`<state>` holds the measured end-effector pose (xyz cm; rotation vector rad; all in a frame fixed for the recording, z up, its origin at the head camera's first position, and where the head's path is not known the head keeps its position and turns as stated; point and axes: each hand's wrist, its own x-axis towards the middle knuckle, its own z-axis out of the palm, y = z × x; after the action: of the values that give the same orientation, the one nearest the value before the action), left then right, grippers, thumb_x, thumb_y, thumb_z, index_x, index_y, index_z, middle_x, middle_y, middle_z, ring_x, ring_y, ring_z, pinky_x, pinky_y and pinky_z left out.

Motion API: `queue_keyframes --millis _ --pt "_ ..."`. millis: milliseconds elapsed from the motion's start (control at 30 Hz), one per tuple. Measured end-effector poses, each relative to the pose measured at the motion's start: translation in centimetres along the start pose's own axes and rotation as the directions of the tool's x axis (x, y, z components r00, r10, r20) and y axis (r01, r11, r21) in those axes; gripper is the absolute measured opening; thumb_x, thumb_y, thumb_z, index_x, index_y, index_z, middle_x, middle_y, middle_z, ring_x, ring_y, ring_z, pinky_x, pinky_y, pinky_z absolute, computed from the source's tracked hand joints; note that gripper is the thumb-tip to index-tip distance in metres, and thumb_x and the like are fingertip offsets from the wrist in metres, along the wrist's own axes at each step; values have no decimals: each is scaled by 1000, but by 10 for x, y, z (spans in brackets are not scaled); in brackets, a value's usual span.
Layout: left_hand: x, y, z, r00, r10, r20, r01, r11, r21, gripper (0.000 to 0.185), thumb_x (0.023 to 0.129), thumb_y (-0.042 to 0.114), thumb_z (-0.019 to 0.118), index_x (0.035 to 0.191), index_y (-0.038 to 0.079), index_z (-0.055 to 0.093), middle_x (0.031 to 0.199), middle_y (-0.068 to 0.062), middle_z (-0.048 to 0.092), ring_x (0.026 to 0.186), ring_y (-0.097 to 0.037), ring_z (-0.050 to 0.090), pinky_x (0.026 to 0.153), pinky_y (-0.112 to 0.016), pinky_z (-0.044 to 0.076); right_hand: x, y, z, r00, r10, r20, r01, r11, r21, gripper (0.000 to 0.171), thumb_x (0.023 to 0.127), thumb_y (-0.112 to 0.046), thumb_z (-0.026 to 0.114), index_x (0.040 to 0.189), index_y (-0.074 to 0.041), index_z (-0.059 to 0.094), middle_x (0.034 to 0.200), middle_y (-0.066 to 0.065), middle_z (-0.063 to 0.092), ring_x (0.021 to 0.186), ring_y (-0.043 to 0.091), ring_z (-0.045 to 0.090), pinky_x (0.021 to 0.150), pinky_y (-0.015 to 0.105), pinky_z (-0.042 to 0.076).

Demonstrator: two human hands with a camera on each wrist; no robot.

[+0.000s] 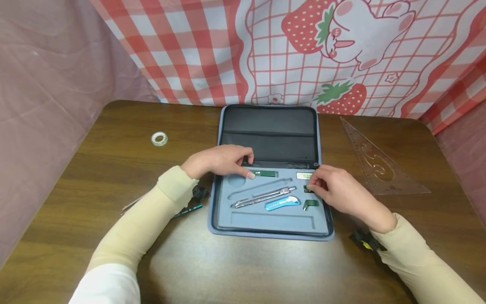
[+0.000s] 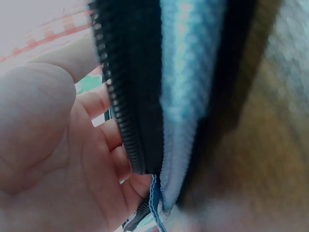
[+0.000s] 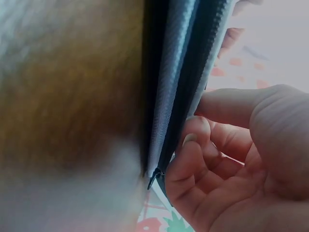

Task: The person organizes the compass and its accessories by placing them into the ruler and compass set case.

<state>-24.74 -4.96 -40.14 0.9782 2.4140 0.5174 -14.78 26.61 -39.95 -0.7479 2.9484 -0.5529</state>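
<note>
A zip case (image 1: 271, 237) lies unfolded on the table, with a grey foam insert (image 1: 222, 211) in its near half. My left hand (image 1: 228, 160) rests over the insert's far left corner, thumb tip beside a slim green piece (image 1: 268, 173) in its slot. At the right side, my right hand (image 1: 338, 190) has curled fingers and pinches a small dark green piece (image 1: 308, 189), partly hidden by the fingertips. Metal compasses (image 1: 263, 197), a blue utility knife (image 1: 282, 203), a white eraser-like block (image 1: 303, 175) and a bent green piece (image 1: 311, 204) sit in the foam.
A clear tape roll (image 1: 159, 139) lies at the left. A transparent set square (image 1: 383, 164) is at the right. Beside the left sleeve lies a dark pen-like stick (image 1: 187, 210). A checked strawberry cloth (image 1: 212, 50) hangs behind the table.
</note>
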Motion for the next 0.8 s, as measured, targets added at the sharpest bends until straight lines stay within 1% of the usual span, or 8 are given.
queue_keyframes --millis 133,300,433,533,633,733,800 --pt "0 0 0 1000 -2 -1 2 1000 3 39 91 51 68 111 21 55 86 -3 56 76 -17 52 67 -31 42 1 2 -1 1000 1 17 -1 1000 25 10 85 -6 78 89 -8 70 78 -1 57 68 14 50 60 30 45" --pt "1 0 -1 1000 3 2 -3 1000 7 39 91 52 67 111 21 55 86 -3 56 75 -17 52 67 -31 42 0 4 -3 999 -21 45 19 999 40 9 86 -7 78 92 -9 71 81 -2 59 70 14 52 62 30 48" --pt "2 3 -5 999 34 4 -34 999 -29 38 93 49 66 113 18 57 84 -3 56 74 -17 52 68 -32 42 -5 6 -8 998 -31 51 30 999 33 19 81 -13 84 93 -9 69 80 -3 56 70 13 51 61 28 47" --pt "-3 3 -9 998 63 -8 -63 996 -64 36 95 46 65 114 16 58 84 -3 57 73 -17 53 70 -32 43 -4 6 -8 998 -36 58 33 999 43 25 79 -17 86 93 -9 68 78 -3 52 70 14 49 60 27 45" --pt "-14 0 -13 994 88 -71 -93 993 -67 32 96 43 66 111 16 61 86 -1 59 75 -16 54 70 -32 45 -3 6 -6 994 -42 98 34 997 75 23 83 -18 82 96 -9 66 79 -2 49 72 14 48 61 28 43" --pt "-30 -5 -18 981 108 -161 -115 993 -35 27 96 39 67 107 15 62 88 2 60 76 -14 55 71 -32 46 -3 5 -5 988 -45 151 29 994 105 21 89 -18 76 102 -10 62 83 -1 47 74 14 47 62 29 41" --pt "-43 -10 -20 973 111 -203 -115 993 -7 25 96 37 67 106 14 63 88 2 60 76 -14 54 72 -33 46 -4 5 -6 983 -46 177 25 992 120 21 92 -18 73 106 -10 60 87 0 47 75 14 47 63 30 41"
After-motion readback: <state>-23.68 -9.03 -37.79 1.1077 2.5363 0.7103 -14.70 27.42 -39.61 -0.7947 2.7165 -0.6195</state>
